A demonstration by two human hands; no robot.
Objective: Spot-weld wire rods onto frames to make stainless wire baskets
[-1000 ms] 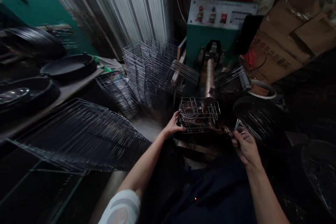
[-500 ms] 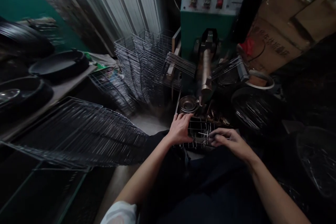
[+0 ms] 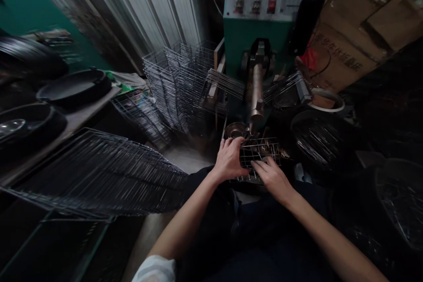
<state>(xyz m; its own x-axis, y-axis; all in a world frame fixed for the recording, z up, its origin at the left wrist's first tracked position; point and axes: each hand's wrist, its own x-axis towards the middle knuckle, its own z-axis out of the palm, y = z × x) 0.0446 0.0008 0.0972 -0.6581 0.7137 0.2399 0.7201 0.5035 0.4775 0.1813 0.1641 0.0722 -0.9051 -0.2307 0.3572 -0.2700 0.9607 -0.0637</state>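
A small wire rack [image 3: 261, 145] lies under the metal electrode arm [image 3: 257, 97] of a green spot welder [image 3: 238, 37]. My left hand [image 3: 230, 158] is closed on the rack's left side, its fingers on the far edge and the thumb nearer me. My right hand [image 3: 272, 178] grips the near right part of the rack, with its fingertips over the wires and its thumb hidden. No loose wire can be made out in the right hand. Just beyond my left fingers is a round metal piece [image 3: 235, 130] below the electrode.
Stacked wire racks [image 3: 178, 83] stand left of the welder, and a long pile of wire grids [image 3: 99, 172] lies nearer me. A dark basin of wire rods [image 3: 317, 141] stands at right. Black pans [image 3: 74, 86] sit on the left bench, and cardboard boxes [image 3: 343, 53] lean behind.
The right hand, which held a thin wire above the rack's right side, has moved left onto the rack. The rack sits slightly farther forward, closer to the electrode. The left hand still holds it.
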